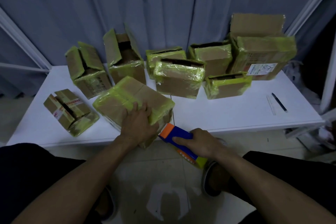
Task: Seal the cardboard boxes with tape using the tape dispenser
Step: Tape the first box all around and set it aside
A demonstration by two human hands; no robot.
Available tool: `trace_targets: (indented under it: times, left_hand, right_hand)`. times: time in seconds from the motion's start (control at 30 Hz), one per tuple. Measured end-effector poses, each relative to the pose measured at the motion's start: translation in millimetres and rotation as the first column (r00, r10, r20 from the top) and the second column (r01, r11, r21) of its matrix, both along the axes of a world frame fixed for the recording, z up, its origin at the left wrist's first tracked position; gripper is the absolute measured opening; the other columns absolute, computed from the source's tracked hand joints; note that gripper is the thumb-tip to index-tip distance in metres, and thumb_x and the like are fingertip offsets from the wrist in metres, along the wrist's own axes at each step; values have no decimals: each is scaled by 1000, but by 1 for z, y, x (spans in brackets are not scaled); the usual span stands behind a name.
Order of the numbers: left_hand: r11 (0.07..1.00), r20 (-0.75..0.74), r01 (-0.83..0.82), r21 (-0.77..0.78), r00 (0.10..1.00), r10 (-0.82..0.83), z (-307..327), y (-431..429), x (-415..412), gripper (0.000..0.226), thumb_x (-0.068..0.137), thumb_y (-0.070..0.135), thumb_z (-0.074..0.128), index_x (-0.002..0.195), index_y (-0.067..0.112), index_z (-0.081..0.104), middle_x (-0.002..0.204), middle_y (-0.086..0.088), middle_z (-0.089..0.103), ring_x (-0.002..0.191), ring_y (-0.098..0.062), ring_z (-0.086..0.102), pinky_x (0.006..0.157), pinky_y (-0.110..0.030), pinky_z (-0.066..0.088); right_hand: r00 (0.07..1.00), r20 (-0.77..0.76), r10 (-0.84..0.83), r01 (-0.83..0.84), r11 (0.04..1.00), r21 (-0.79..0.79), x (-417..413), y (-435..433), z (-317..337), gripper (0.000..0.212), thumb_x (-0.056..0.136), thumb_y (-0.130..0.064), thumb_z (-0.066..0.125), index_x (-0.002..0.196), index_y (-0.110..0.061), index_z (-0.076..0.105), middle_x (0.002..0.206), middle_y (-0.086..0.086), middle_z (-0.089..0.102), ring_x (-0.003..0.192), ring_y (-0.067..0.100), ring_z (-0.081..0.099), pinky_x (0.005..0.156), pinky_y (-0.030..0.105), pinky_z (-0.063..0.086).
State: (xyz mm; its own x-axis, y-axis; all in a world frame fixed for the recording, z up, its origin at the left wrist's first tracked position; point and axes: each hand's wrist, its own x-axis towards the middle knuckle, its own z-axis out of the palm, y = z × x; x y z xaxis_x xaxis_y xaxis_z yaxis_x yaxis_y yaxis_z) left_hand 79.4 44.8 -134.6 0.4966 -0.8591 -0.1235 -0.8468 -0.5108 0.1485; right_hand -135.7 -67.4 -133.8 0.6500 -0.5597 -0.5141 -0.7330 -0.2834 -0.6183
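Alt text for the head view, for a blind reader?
The left hand rests on a closed cardboard box bound in yellow-green tape at the table edge, while the right hand grips a blue and orange tape dispenser at the box's near corner. Behind stand more taped boxes, several open; a pen lies far right.

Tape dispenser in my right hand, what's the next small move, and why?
Probably press the orange end of the tape dispenser against the near side of the box and draw it up over the top. The left hand lies flat on the box, steadying it, and the right hand grips the dispenser with its orange end close to that side.
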Motion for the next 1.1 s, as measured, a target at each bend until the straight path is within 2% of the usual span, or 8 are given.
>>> trace_targets:
  times: [0.17,0.27,0.37,0.5,0.67,0.87,1.0,1.1]
  left_hand:
    - [996,-37,-75,-43,997,73,4,-2,-2,96,76,82,46,152,25,37,164,7,21,152,-25,13,119,-55,11]
    - [991,12,-90,-100,996,91,3,-5,-6,88,80,79,50,146,20,47,159,4,34,148,-23,22,116,-53,18]
    - [985,38,-105,-136,993,111,-2,-6,-8,94,75,83,43,143,18,50,150,1,47,139,-23,34,113,-50,28]
    - [981,-14,-51,-185,999,49,-7,4,-2,94,76,82,39,146,22,47,157,7,38,140,-20,35,114,-49,29]
    - [958,-123,-7,-287,992,-30,-12,17,13,63,97,62,26,147,30,46,157,16,32,145,-12,31,117,-43,24]
    - [969,-100,20,-245,994,-45,-19,19,16,57,99,57,23,150,35,39,159,19,24,147,-8,24,118,-47,20]
    - [973,-94,18,-230,995,-41,-21,18,16,57,100,57,21,151,36,38,159,20,23,148,-9,24,118,-47,20]
    - [973,-94,13,-232,995,-35,-21,17,14,56,101,56,21,150,36,38,160,19,23,148,-10,24,118,-47,19]
  right_hand:
    - [1000,-20,1,-1,1000,-3,10,-3,-4,64,83,-75,62,90,-12,68,83,4,73,69,15,69,63,25,51]
    - [1000,-22,7,-7,1000,1,12,-2,-6,64,84,-75,61,95,-13,68,89,6,74,76,16,72,70,29,57]
    - [1000,-7,11,-11,1000,5,11,1,-9,62,85,-76,59,94,-15,66,91,5,74,75,15,71,72,29,58]
    - [1000,2,-27,27,1000,4,12,-1,-12,67,84,-78,58,90,-12,68,84,5,73,71,16,70,67,29,54]
    - [997,11,-74,73,995,72,25,-4,-13,60,86,-72,62,81,-12,64,76,4,69,63,14,64,59,25,46]
    - [994,2,-111,109,983,150,35,-8,-11,60,84,-69,67,88,-9,67,80,5,70,67,16,65,59,25,45]
    - [994,-48,-98,100,994,43,39,-4,-11,65,81,-74,66,89,-10,66,81,4,69,70,17,67,59,27,46]
    - [992,-114,-50,31,986,-162,42,2,-8,65,81,-80,60,80,-14,59,76,1,62,70,18,64,61,30,46]
